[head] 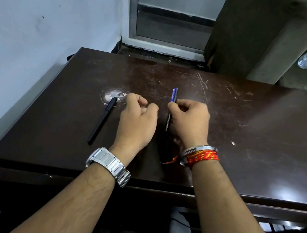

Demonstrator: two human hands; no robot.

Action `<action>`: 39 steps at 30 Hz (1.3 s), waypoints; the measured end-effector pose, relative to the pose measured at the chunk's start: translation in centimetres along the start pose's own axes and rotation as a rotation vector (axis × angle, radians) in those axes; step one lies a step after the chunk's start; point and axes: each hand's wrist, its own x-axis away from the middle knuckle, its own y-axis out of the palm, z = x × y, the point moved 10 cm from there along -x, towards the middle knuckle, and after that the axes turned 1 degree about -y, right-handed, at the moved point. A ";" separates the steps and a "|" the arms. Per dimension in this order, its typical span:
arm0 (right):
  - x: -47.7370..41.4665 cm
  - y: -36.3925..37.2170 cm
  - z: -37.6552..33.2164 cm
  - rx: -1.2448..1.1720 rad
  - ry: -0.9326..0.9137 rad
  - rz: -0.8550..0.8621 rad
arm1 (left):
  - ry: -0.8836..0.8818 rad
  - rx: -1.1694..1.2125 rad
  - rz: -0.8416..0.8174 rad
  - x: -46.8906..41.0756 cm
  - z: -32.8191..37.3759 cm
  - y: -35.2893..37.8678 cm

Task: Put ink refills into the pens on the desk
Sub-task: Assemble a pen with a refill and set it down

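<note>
Dark desk (247, 132) carries a black pen (101, 121) untouched, while the right hand (188, 120) pinches a blue-capped pen (171, 109) and the curled left hand (138, 118) seems empty, so opening it likely comes next

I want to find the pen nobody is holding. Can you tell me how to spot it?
Look at the dark brown desk, then at its left side, by the whitish worn patch. The all-black pen lies there alone, slanting, left of the left hand. The other pen, with a blue end, is in the right hand.
</note>
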 end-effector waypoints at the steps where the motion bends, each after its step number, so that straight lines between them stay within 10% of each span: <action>1: 0.0 -0.5 0.0 0.068 -0.016 0.023 | 0.038 -0.026 0.034 0.1 0.4 -0.4; 10: -0.5 -0.2 1.4 0.453 -0.008 -0.015 | 0.226 -0.413 0.220 0.4 2.1 -2.9; 39: 0.2 0.0 -0.7 0.372 -0.107 0.025 | -0.075 -0.798 0.312 -1.4 0.4 -8.5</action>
